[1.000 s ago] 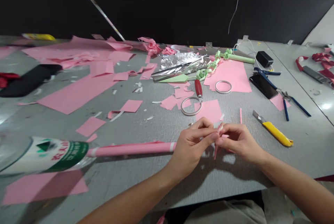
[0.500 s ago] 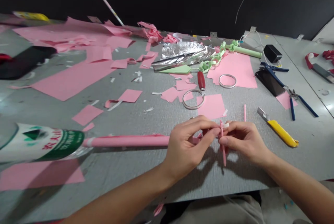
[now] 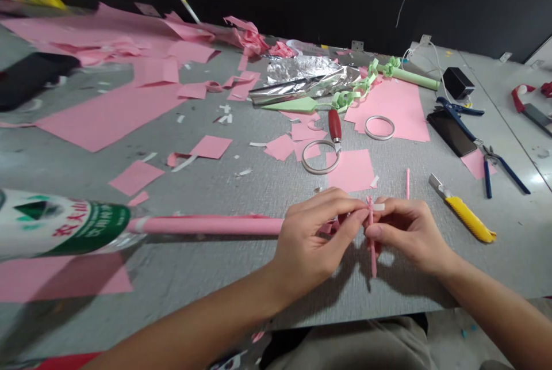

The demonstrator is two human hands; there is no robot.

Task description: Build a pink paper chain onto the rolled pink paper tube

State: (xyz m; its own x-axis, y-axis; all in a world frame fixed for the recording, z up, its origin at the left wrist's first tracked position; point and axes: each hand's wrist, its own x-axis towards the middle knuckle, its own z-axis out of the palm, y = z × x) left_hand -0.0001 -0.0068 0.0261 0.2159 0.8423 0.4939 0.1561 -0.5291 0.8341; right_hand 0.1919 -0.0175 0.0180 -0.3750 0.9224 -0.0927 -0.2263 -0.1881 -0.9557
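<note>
The left hand (image 3: 317, 237) and right hand (image 3: 409, 232) pinch their fingers on a thin stick (image 3: 372, 250), seemingly rolled paper: light, crushable, best held near its top.

Counter (image 3: 241, 197): grey, matt, finely textured. Pink paper stick (image 3: 371, 246): matt rolled paper, white tape bit at top. Pink paper tube (image 3: 207, 224): smooth, matt. Foil sheet (image 3: 302, 79): crinkled, shiny metal. Utility knife (image 3: 463, 217): glossy yellow plastic, metal tip. Bottle (image 3: 56, 229): glossy printed label.
</note>
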